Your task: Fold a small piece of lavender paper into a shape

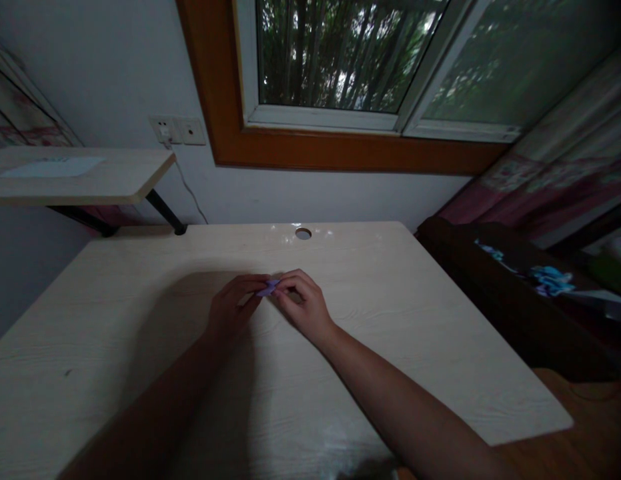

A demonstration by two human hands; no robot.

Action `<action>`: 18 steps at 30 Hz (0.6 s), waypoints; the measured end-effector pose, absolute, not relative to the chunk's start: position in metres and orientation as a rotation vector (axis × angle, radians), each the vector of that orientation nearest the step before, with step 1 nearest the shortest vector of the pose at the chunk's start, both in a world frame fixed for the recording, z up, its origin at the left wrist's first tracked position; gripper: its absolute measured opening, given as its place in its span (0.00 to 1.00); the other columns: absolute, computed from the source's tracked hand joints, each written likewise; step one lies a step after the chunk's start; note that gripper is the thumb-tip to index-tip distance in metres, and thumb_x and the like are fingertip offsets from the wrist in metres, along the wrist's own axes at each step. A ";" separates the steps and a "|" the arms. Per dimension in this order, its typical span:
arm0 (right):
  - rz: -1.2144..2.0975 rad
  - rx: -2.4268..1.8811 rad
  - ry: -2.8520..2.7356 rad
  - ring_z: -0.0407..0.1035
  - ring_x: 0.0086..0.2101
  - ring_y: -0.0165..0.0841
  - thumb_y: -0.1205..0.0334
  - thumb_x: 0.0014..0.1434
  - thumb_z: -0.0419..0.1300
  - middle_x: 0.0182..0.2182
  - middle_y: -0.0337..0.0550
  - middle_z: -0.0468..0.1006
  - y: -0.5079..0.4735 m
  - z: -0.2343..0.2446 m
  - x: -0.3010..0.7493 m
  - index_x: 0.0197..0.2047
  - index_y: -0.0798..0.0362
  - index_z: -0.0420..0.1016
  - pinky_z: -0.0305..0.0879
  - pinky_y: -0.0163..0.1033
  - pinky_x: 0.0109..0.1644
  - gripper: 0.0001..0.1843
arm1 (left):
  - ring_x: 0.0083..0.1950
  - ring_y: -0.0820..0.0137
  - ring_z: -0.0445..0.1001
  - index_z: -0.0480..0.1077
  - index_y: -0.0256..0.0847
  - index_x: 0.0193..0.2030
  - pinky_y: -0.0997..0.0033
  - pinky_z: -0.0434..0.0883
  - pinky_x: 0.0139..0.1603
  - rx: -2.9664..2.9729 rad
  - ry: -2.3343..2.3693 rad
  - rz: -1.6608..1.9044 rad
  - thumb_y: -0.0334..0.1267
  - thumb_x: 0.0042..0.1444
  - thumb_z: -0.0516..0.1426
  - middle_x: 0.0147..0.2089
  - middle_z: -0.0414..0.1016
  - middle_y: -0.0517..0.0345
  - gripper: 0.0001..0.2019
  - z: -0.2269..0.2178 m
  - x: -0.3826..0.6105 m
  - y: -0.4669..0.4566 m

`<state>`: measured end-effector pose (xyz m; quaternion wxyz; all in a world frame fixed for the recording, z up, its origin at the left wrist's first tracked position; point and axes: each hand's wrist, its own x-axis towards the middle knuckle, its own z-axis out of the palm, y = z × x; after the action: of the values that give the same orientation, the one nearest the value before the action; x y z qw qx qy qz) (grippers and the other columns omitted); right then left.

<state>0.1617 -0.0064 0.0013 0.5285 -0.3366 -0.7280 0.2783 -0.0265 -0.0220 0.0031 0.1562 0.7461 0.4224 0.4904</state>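
Between my two hands is a small purple piece of folded paper (pixel 268 288), held just over the pale wooden desk (pixel 390 293). My left hand (pixel 233 301) pinches its left side between thumb and fingers. On the other side, my right hand (pixel 304 301) grips the right end with thumb and fingertips. The fingertips cover part of the paper, so its full shape cannot be made out.
A raised shelf (pixel 115 180) on black legs stands at the back left with a sheet (pixel 53 167) on it. A cable hole (pixel 303 234) is near the desk's back edge. Right of the desk is a dark brown cabinet (pixel 470 280) with blue cloth-like things (pixel 553 280).
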 end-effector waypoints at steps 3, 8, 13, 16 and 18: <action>0.637 -0.793 -1.742 0.72 0.41 0.35 0.65 0.61 0.62 0.39 0.44 0.76 -0.007 0.002 0.162 0.39 0.48 0.75 0.71 0.43 0.45 0.02 | 0.49 0.68 0.78 0.75 0.44 0.43 0.65 0.74 0.53 2.160 1.191 1.438 0.36 0.62 0.58 0.47 0.81 0.54 0.05 0.005 -0.026 -0.022; 0.615 -0.788 -1.726 0.72 0.44 0.36 0.63 0.61 0.63 0.44 0.46 0.76 -0.007 0.002 0.162 0.42 0.46 0.76 0.73 0.43 0.44 0.06 | 0.49 0.68 0.78 0.76 0.45 0.43 0.66 0.74 0.53 2.162 1.212 1.428 0.37 0.63 0.57 0.46 0.81 0.54 0.06 0.002 -0.027 -0.021; 0.586 -0.771 -1.703 0.71 0.46 0.37 0.62 0.60 0.65 0.46 0.46 0.75 -0.006 0.001 0.164 0.46 0.43 0.76 0.73 0.44 0.46 0.10 | 0.49 0.68 0.79 0.77 0.46 0.42 0.65 0.74 0.54 2.148 1.242 1.414 0.38 0.63 0.57 0.47 0.81 0.55 0.07 -0.001 -0.027 -0.021; 0.593 -0.750 -1.721 0.71 0.48 0.37 0.62 0.62 0.64 0.46 0.46 0.74 -0.006 0.001 0.165 0.45 0.43 0.79 0.72 0.46 0.52 0.08 | 0.48 0.68 0.79 0.77 0.45 0.42 0.65 0.75 0.54 2.148 1.219 1.442 0.37 0.63 0.57 0.46 0.82 0.55 0.07 -0.001 -0.027 -0.021; 0.612 -0.748 -1.738 0.72 0.48 0.37 0.63 0.63 0.62 0.46 0.46 0.74 -0.006 0.000 0.165 0.43 0.44 0.80 0.72 0.47 0.53 0.07 | 0.49 0.69 0.79 0.77 0.45 0.43 0.66 0.75 0.54 2.149 1.210 1.431 0.37 0.63 0.57 0.47 0.81 0.55 0.07 0.000 -0.027 -0.020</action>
<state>0.1651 -0.0063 0.0003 0.5450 -0.3152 -0.7328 0.2580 -0.0266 -0.0203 -0.0001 0.1448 0.7457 0.4198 0.4967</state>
